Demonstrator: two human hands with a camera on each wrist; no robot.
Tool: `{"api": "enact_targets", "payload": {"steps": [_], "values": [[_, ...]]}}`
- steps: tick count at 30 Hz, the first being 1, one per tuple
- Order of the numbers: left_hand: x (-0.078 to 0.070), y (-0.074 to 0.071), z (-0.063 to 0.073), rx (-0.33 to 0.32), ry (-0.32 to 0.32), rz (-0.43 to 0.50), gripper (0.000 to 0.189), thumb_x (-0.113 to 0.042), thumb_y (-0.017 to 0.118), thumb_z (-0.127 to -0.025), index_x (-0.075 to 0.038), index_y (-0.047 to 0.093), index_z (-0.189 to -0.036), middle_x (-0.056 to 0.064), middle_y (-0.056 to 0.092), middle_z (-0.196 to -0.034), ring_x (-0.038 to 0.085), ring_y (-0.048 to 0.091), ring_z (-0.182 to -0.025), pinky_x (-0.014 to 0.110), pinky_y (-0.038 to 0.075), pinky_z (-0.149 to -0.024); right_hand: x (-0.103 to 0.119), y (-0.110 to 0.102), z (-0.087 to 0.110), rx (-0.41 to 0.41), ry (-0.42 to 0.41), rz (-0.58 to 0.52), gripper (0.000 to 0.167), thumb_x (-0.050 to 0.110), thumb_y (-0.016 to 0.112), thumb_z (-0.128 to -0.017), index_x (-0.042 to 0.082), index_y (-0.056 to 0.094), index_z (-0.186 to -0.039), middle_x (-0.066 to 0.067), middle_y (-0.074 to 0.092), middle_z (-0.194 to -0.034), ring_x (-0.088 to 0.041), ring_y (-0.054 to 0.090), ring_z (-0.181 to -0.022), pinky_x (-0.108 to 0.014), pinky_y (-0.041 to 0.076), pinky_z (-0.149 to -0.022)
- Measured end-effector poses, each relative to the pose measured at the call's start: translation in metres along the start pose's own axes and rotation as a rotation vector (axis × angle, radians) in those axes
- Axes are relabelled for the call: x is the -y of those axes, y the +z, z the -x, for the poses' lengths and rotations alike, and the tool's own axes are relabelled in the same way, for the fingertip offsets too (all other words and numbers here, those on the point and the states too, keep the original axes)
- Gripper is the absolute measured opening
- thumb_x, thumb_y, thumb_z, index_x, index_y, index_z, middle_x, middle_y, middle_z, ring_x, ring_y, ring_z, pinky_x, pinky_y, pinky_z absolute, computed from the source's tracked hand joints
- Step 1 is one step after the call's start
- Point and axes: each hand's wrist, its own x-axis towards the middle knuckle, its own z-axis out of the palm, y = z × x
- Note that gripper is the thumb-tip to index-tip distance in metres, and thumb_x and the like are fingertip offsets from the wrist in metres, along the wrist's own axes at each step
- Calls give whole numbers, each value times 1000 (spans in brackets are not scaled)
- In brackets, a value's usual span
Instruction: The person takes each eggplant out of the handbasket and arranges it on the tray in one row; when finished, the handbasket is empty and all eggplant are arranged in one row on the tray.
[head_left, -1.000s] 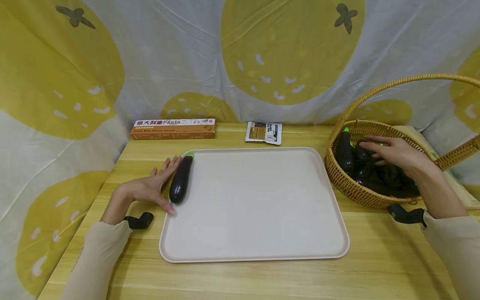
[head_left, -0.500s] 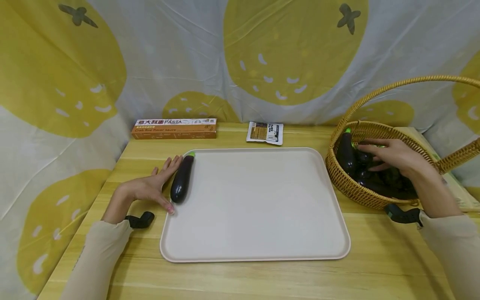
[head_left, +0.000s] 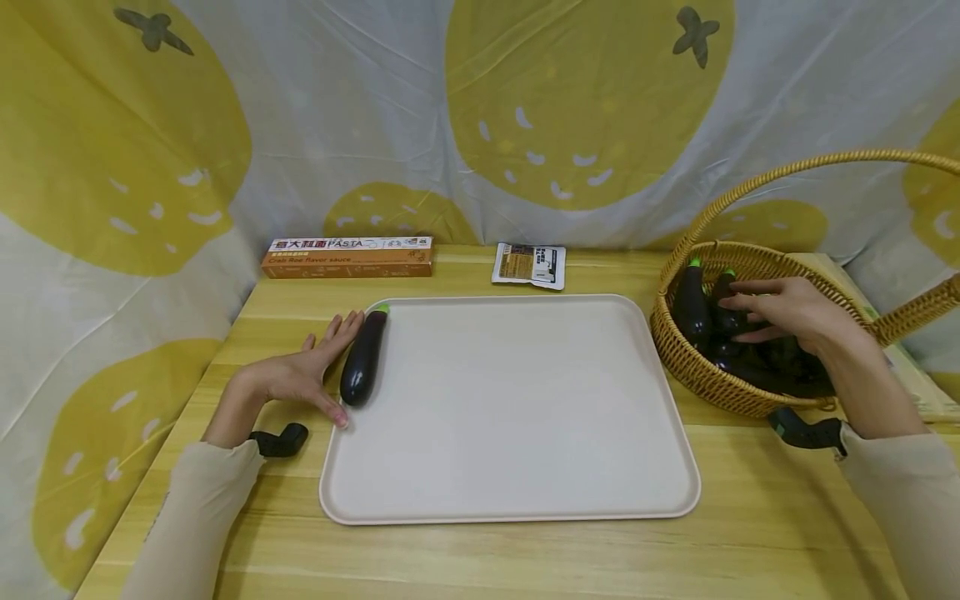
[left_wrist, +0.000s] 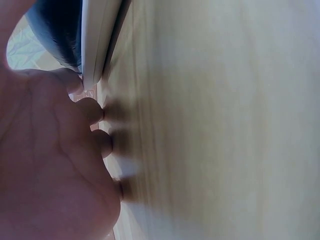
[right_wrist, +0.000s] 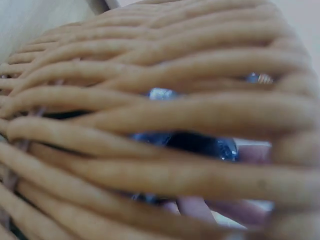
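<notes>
A dark purple eggplant (head_left: 363, 357) with a green tip lies along the left side of the pale tray (head_left: 517, 417). Beside it, my left hand (head_left: 303, 379) spreads its fingers at the tray's left rim, thumb on the edge. In the left wrist view, the fingertips (left_wrist: 102, 145) meet the tabletop. On the right, my right hand (head_left: 798, 312) reaches into a wicker basket (head_left: 697, 371) and pinches an eggplant (head_left: 726, 312) there. Another eggplant (head_left: 692, 308) leans at the basket's left wall, and several dark ones lie below. In the right wrist view, the basket weave (right_wrist: 150, 115) hides most of the hand.
A pasta box (head_left: 347, 260) and a small sachet (head_left: 528, 266) lie behind the tray, near the patterned curtain (head_left: 360, 125). The basket's tall handle (head_left: 810, 162) arches above its opening. A pale flat item (head_left: 926, 387) shows behind the basket at right.
My right hand has moved slightly left and closed on an eggplant in the basket, whose green tip now stands up into view. My left hand and the eggplant on the tray have stayed put.
</notes>
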Motion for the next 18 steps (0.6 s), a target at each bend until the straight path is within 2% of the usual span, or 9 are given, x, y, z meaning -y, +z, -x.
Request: {"api": "enact_targets", "payload": {"steps": [2, 5, 7, 9, 12, 13, 15, 16, 18], "values": [[0, 0, 0, -2, -3, -2, 155, -31, 99, -64, -12, -18, -165, 18, -31, -169, 44, -36, -152, 74, -23, -116, -1, 0, 2, -4, -2, 6, 69, 33, 38, -112, -4, 10, -163, -40, 7, -165, -50, 34, -139, -32, 64, -86], [0, 1, 0, -2, -1, 1, 154, -31, 99, -64, -12, -17, -165, 19, -31, -169, 44, -36, -152, 74, -23, -116, -2, 0, 4, -8, -10, 20, 65, 30, 36, -113, -5, 13, -163, -36, 14, -165, -21, 52, -120, -31, 63, -89], [0, 1, 0, -2, 3, 2, 154, -31, 98, -64, -11, -17, -165, 19, -31, -169, 44, -36, -152, 74, -23, -116, -3, -1, 6, -8, -20, 31, 64, 30, 35, -113, -5, 14, -163, -35, 17, -164, -3, 53, -103, -30, 63, -89], [1, 1, 0, -3, 8, 5, 154, -31, 98, -65, -11, -17, -165, 19, -31, -169, 44, -36, -152, 75, -23, -116, -3, -2, 9, -7, -29, 49, 63, 29, 35, -113, -5, 15, -163, -35, 18, -164, 5, 51, -94, -29, 63, -89], [2, 1, -1, -4, 12, 7, 154, -31, 98, -65, -11, -17, -165, 19, -31, -169, 44, -36, -152, 75, -22, -116, -2, -2, 13, 2, -41, 59, 62, 28, 33, -113, -7, 15, -162, -39, 13, -164, -21, 57, -115, -27, 63, -86], [2, 1, -1, -4, 12, 8, 154, -31, 98, -65, -11, -17, -164, 19, -31, -169, 44, -36, -152, 75, -22, -116, -2, -2, 13, 3, -42, 62, 62, 28, 33, -113, -7, 15, -162, -39, 12, -164, -33, 54, -123, -26, 63, -86], [2, 1, -1, -4, 14, 8, 154, -31, 98, -65, -11, -17, -165, 19, -31, -169, 44, -36, -152, 75, -22, -116, -3, -2, 15, 12, -46, 56, 63, 28, 34, -113, -8, 14, -162, -40, 10, -165, -54, 37, -137, -26, 63, -85], [2, 1, -1, -4, 13, 6, 154, -30, 98, -65, -11, -17, -165, 19, -31, -169, 44, -36, -152, 75, -22, -116, -3, -2, 15, 17, -46, 48, 64, 28, 35, -113, -8, 14, -162, -40, 9, -165, -61, 26, -142, -26, 63, -85], [2, 1, 0, -6, 8, -1, 154, -30, 98, -65, -11, -17, -165, 18, -31, -169, 44, -35, -152, 74, -22, -116, -5, -3, 16, 24, -48, 39, 65, 30, 36, -113, -7, 14, -162, -38, 8, -166, -63, 23, -144, -26, 63, -86]]}}
